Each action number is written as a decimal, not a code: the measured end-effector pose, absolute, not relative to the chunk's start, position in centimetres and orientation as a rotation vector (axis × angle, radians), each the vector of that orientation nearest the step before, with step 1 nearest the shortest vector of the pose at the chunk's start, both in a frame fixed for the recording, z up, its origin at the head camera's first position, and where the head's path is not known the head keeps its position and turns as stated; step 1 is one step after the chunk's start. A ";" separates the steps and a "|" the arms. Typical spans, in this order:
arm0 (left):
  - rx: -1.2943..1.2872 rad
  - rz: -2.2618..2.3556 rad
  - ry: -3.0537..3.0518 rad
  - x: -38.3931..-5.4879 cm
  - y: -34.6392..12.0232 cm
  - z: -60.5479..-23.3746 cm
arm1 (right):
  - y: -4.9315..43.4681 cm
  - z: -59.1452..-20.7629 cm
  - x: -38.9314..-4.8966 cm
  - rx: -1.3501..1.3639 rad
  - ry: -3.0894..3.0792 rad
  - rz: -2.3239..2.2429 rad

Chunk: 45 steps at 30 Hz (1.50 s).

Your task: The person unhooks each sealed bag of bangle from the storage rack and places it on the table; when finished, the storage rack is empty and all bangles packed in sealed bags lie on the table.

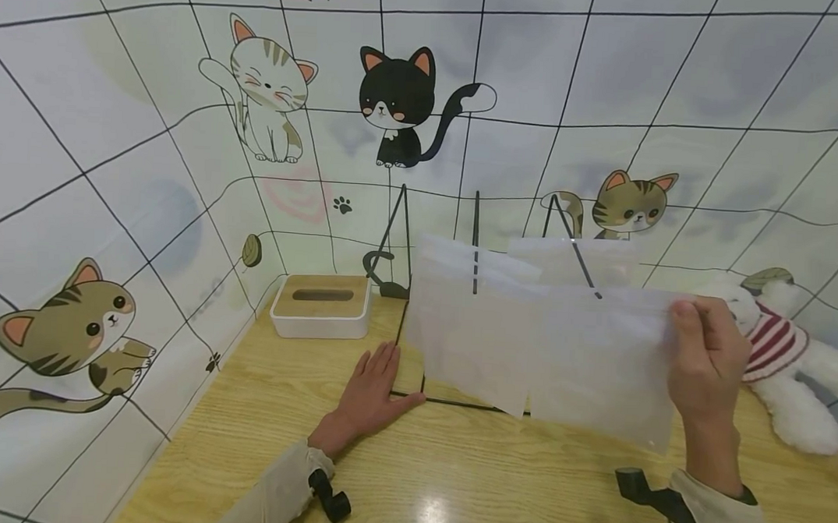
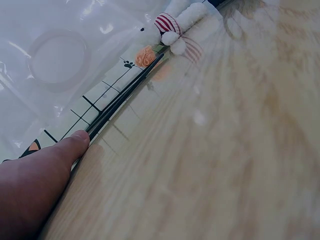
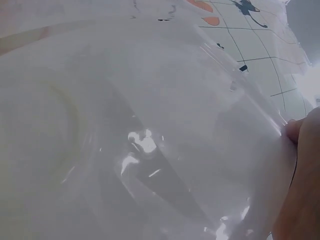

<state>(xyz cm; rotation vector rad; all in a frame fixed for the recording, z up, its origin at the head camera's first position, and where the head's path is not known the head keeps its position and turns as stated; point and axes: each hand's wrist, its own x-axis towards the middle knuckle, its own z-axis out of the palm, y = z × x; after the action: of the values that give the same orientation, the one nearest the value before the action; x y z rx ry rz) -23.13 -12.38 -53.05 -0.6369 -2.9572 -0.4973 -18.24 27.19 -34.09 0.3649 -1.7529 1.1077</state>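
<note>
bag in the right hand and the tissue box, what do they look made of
The bag looks like thin plastic film: translucent, with glossy highlights in the right wrist view. The tissue box has a smooth white body, probably plastic; its matte tan lid may be wood or imitation.

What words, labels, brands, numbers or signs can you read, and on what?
None can be read in any view.
Translucent plastic in the right hand: no legible lettering; faint marks atop the right wrist view are too blurred to tell.
White box with wooden lid: none visible.
Backdrop: drawings, no legible text.
</note>
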 end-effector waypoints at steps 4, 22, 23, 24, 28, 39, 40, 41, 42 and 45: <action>-0.635 -0.503 -2.957 -23.1 -12.5 -53.0 | 27.1 -34.0 -18.2 0.373 -1.723 1.129; -0.628 -0.496 -2.956 -22.9 -12.7 -52.8 | 27.2 -33.8 -17.9 0.363 -1.705 1.139; -0.628 -0.496 -2.954 -22.9 -12.7 -52.8 | 27.2 -33.8 -17.8 0.356 -1.703 1.142; -0.627 -0.495 -2.953 -22.9 -12.7 -52.8 | 27.2 -33.8 -17.8 0.356 -1.694 1.151; -0.625 -0.499 -2.954 -22.8 -12.8 -52.8 | 27.2 -33.6 -17.7 0.363 -1.660 1.179; -0.621 -0.517 -2.977 -22.9 -12.7 -52.9 | 27.2 -33.3 -17.3 0.376 -1.637 1.209; -0.624 -0.529 -2.971 -22.9 -12.6 -52.9 | 27.3 -33.3 -17.2 0.363 -1.651 1.194; -0.627 -0.539 -2.967 -22.9 -12.5 -52.9 | 27.5 -33.4 -17.2 0.353 -1.665 1.179; -0.629 -0.542 -2.965 -23.0 -12.5 -52.9 | 27.7 -33.5 -17.2 0.342 -1.671 1.174; -0.624 -0.518 -2.974 -23.1 -12.4 -53.0 | 28.3 -33.9 -16.9 0.310 -1.687 1.171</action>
<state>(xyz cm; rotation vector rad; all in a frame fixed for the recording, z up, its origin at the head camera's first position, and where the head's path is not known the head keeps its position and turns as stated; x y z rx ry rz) -23.10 -12.41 -52.96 -0.6236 -2.9741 -0.5181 -16.86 28.32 -33.87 0.3099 -1.6865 1.1707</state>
